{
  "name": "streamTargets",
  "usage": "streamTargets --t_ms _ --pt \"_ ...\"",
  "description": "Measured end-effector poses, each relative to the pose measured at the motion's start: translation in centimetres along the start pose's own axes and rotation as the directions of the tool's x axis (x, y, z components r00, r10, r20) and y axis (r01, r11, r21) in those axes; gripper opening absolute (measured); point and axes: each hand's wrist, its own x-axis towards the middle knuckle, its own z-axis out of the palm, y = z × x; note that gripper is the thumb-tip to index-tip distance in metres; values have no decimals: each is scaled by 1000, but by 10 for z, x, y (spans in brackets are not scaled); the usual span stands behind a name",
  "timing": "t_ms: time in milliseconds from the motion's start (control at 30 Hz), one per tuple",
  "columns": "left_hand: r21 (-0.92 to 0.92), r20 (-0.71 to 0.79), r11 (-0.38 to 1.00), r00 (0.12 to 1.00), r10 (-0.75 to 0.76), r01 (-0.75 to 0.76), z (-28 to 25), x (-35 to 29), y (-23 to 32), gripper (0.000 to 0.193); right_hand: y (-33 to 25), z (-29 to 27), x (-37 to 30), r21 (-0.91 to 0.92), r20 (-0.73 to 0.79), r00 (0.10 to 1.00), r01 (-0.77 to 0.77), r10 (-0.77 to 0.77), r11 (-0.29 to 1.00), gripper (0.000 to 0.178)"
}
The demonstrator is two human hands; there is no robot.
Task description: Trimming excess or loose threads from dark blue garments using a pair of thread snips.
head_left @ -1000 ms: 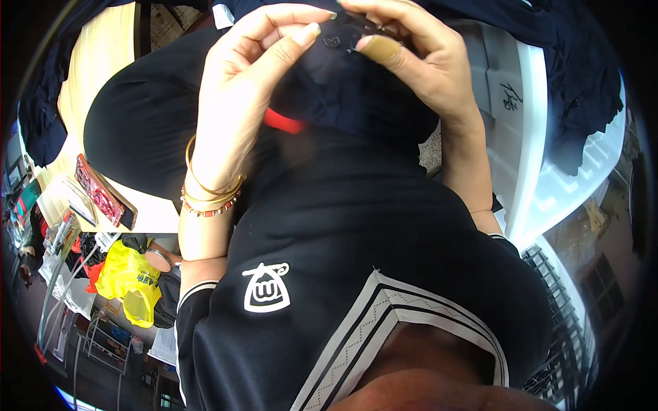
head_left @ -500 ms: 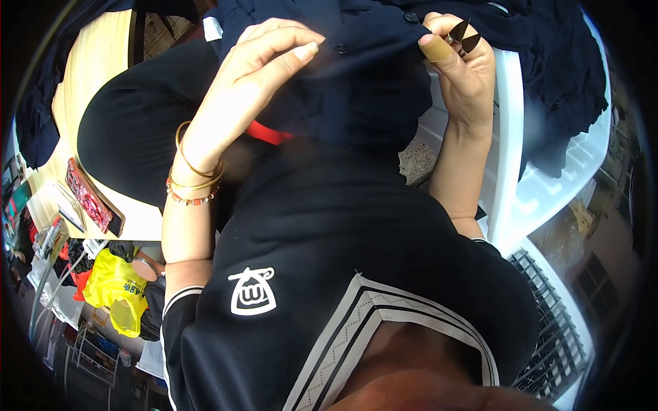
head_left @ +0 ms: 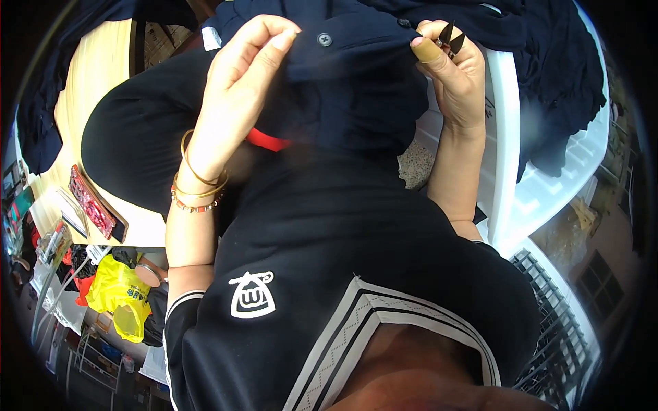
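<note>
A navy garment (head_left: pixel 356 75) with dark buttons lies over my lap. My right hand (head_left: pixel 456 79), its thumb wrapped in a yellowish cover, pinches the garment's edge beside a button (head_left: pixel 404 23). Tucked in that same hand are small thread snips (head_left: pixel 449 38), their dark pointed blades sticking up past the fingers. To the left of another button (head_left: pixel 324 40), my left hand (head_left: pixel 240 68) is closed with thumb and forefinger together. Whatever lies between those fingertips is too small to make out.
A white plastic bin (head_left: pixel 507 116) on the right holds more navy clothing (head_left: pixel 562 82). At the left, a phone in a red case (head_left: pixel 92 202) rests on a pale wooden table (head_left: pixel 89 89). A yellow bag (head_left: pixel 120 294) sits lower left, and a white plastic basket (head_left: pixel 555 329) lower right.
My left hand has moved left and slightly up, with thumb and forefinger now closer together. The right hand has shifted a little left with the snips and garment edge.
</note>
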Motion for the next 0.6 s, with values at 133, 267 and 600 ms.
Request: streamTargets --t_ms 133,267,600 --pt "24 -62 1000 998 19 -17 -5 1 9 14 -3 4 2 -11 65 997 -31 32 999 11" --pt "192 -6 981 1000 15 -13 -18 -5 46 12 -18 13 -2 -11 284 959 0 3 1000 10" --pt "823 112 560 994 13 -100 -42 30 64 21 -23 67 -14 100 526 850 -31 -26 995 19"
